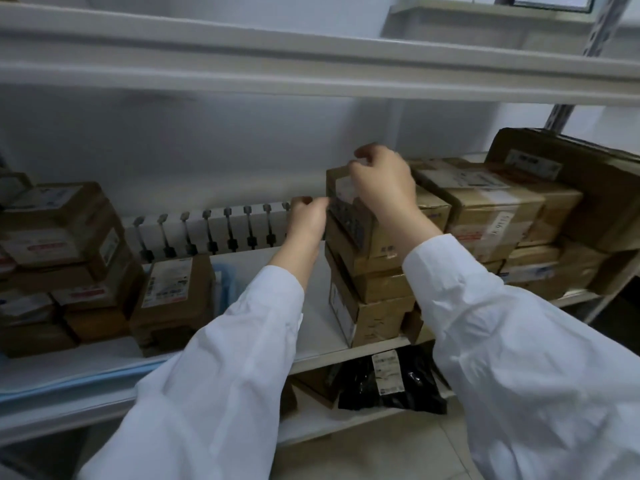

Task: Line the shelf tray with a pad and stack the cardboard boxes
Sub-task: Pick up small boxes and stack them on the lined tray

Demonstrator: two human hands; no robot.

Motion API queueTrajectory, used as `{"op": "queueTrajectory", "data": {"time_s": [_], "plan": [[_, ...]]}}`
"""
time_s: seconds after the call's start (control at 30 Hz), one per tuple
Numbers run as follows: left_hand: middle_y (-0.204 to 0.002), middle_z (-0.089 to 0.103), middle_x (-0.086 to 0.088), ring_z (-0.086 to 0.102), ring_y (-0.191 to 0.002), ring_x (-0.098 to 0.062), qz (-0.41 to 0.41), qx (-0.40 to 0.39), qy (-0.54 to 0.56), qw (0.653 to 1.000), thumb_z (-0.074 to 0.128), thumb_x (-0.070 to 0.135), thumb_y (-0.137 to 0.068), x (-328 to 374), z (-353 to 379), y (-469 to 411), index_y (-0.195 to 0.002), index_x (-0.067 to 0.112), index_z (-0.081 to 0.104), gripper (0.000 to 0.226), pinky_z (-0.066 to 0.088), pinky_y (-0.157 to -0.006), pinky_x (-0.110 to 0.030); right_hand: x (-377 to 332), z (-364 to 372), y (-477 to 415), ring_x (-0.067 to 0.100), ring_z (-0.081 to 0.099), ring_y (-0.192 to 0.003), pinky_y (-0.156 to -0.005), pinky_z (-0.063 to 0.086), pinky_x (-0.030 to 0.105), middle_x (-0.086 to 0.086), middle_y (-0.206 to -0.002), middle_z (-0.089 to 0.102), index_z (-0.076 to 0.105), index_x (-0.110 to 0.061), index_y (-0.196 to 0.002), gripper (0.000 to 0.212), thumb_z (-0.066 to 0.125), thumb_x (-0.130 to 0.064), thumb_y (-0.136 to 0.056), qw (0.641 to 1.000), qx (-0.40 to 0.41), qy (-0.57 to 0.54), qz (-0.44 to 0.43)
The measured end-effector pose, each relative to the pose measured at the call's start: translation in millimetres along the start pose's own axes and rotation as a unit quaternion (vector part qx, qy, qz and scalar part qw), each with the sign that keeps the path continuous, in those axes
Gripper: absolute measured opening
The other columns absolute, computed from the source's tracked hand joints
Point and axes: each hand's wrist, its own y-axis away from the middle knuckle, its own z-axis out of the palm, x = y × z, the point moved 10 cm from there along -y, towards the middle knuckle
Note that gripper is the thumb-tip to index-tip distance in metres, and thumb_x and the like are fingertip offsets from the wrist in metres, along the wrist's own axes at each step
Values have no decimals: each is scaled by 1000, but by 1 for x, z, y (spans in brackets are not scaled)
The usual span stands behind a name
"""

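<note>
A stack of three cardboard boxes (377,299) stands on the white shelf tray (311,355) right of centre. My right hand (381,181) curls over the top box (429,206) at its far left corner. At that box's left face my left hand (306,220) has its fingers curled against the edge. A blue pad (69,382) lies along the shelf's front left and shows again behind a single box (173,299). Both arms wear white sleeves.
More cardboard boxes are piled at the left (59,265) and at the right (502,209). A white panel with a row of black clips (207,230) leans at the back. An upper shelf (311,64) runs close overhead. A black bag (391,382) lies on the lower shelf.
</note>
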Motion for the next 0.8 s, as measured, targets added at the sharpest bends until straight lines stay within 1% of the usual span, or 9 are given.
{"op": "queueTrajectory", "data": {"time_s": [0.1,0.17,0.33,0.5,0.6,0.67,0.7,0.77,0.8], "plan": [[-146,38,-8,39,-130,-25,-42,-49,-18,998,50,33,-94,-9,25,15,-144,10,28,60,31,-88,-26,34,-17,-12,36,45,-122,-100,39,44,15,-132,50,50,-16,-130,49,45,-40,-89,989,-35,126,68],[-149,36,-7,34,-135,-25,-53,-82,-23,995,46,39,-95,-12,38,24,-145,12,30,59,29,-92,-27,56,-20,-15,38,43,-123,-100,37,45,17,-135,47,47,-12,-132,55,45,-47,-89,980,-70,149,113],[-151,33,-6,27,-140,-24,-67,-127,-15,989,38,51,-95,-14,61,43,-145,17,33,61,23,-110,-36,83,-13,-10,35,53,-113,-96,44,47,13,-124,57,53,-14,-124,55,48,-49,-82,974,-119,103,166],[-145,38,-1,30,-135,-17,-37,-125,17,991,32,57,-94,-10,63,46,-145,23,30,61,24,-106,-35,75,-26,-12,35,50,-115,-95,45,47,14,-127,51,47,-13,-127,52,52,-42,-84,986,-72,63,136],[-147,36,1,32,-135,-19,-5,-113,41,993,40,59,-90,-4,54,41,-145,30,27,64,26,-103,-32,62,-27,-12,33,53,-110,-92,48,47,13,-124,52,49,-13,-123,43,54,-33,-85,994,-42,-24,94],[-139,47,2,48,-118,-15,16,-103,74,992,52,53,-87,-2,46,37,-143,31,31,64,37,-89,-21,54,-26,-10,29,57,-104,-86,53,44,11,-122,54,50,-15,-120,38,57,-27,-85,990,-28,-115,77],[-132,52,2,52,-111,-13,22,-91,91,991,57,48,-86,-2,38,34,-141,31,34,63,42,-86,-22,52,-24,-8,25,58,-101,-80,54,39,9,-120,55,50,-16,-119,36,59,-23,-85,985,-25,-156,71],[-124,59,-1,57,-109,-19,23,-67,122,990,63,40,-83,-4,22,26,-136,29,41,58,48,-93,-35,49,-18,-5,17,57,-95,-70,51,26,4,-116,54,47,-16,-123,37,60,-16,-89,968,-34,-236,77],[-120,62,-3,59,-108,-22,19,-58,141,988,64,38,-83,-5,13,23,-131,27,47,52,49,-94,-39,47,-14,-1,15,55,-95,-70,50,24,3,-114,53,44,-15,-127,41,60,-14,-89,953,-49,-284,93]]}}
